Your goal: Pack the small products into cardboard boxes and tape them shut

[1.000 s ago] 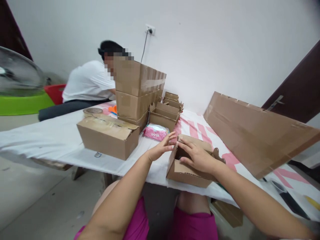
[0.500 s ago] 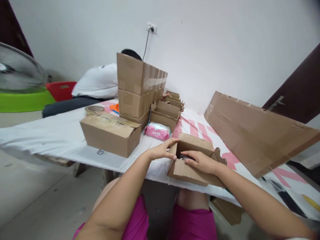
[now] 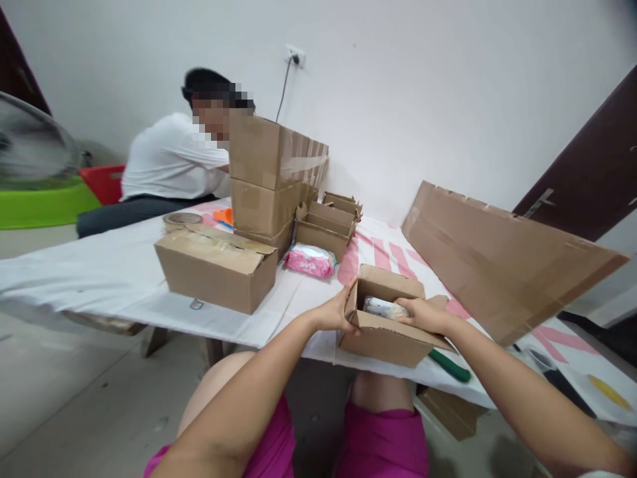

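Note:
An open cardboard box [image 3: 383, 345] sits at the front edge of the cloth-covered table. My left hand [image 3: 336, 312] is closed around its left end, thumb on the near side and fingers over the far side. Inside lies a whitish, shiny object [image 3: 379, 308], perhaps wrapped in clear plastic; its exact kind I cannot make out. My right hand [image 3: 422, 315] reaches into the box from the right, fingers closed on the right end of that object. Partly under the box's right flap is a dark green handle-like item [image 3: 450, 366].
A pink wipes pack [image 3: 309, 261], a closed carton [image 3: 213, 272] and a tape roll [image 3: 182, 220] lie to the left. Stacked cartons [image 3: 256, 156] rise behind them. A large cardboard sheet [image 3: 502, 259] stands at right. Beyond the stack sits a person [image 3: 172, 156] in white.
My right hand has shifted right, exposing the whitish object. My left hand has wrapped round the box end. The other person's head and upper body have come out from behind the stack.

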`<state>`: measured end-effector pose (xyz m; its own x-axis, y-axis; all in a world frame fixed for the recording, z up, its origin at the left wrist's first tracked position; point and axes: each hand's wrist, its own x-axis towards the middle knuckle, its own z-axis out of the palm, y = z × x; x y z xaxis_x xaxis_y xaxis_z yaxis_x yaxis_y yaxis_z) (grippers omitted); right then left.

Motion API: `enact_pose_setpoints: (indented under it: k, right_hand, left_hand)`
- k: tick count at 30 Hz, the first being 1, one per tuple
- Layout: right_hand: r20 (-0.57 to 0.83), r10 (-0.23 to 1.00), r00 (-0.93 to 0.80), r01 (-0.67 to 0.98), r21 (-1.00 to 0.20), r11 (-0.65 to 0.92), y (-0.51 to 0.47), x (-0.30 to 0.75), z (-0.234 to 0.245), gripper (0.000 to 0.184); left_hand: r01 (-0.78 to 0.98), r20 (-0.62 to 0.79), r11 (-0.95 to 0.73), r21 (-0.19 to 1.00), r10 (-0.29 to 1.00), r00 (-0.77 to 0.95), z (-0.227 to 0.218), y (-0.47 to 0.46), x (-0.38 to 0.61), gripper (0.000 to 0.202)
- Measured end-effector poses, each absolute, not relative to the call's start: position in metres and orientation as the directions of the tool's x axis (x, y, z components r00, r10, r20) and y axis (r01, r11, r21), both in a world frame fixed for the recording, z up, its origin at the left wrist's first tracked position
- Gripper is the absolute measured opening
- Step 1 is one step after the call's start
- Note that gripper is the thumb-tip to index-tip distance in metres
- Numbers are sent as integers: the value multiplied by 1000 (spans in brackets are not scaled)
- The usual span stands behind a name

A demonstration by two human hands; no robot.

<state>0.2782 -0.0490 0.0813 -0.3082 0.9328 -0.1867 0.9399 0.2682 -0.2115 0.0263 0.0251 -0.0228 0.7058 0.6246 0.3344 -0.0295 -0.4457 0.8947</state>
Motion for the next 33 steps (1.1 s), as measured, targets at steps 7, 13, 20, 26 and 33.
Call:
enact_pose_setpoints:
  k: [7,13,20,26,33]
  right_hand:
    - [36,960,-276,933,-231,277,-58,278,92,20]
    - [584,798,146,796,-549,256,-78,304,137,46]
    - [521,841,146,885,-449,125,-102,337,106,35]
    - [232,970,-74,854,-487,182,-113,326,37,26]
    - [357,914,-190,823,-449,347,-116,316,20,30]
  left_hand:
    - [34,298,-436,900,669,681,-10,24,9,136]
    - [208,269,-404,891,837,476,3,41,-46,126]
    - [521,444,-473,710,876,191,-1,43,-66,112]
    - [803,504,-232,549,858,-97,11,21,-52,84]
    - [745,824,-493,451,551,-134,16,-15,-27,40]
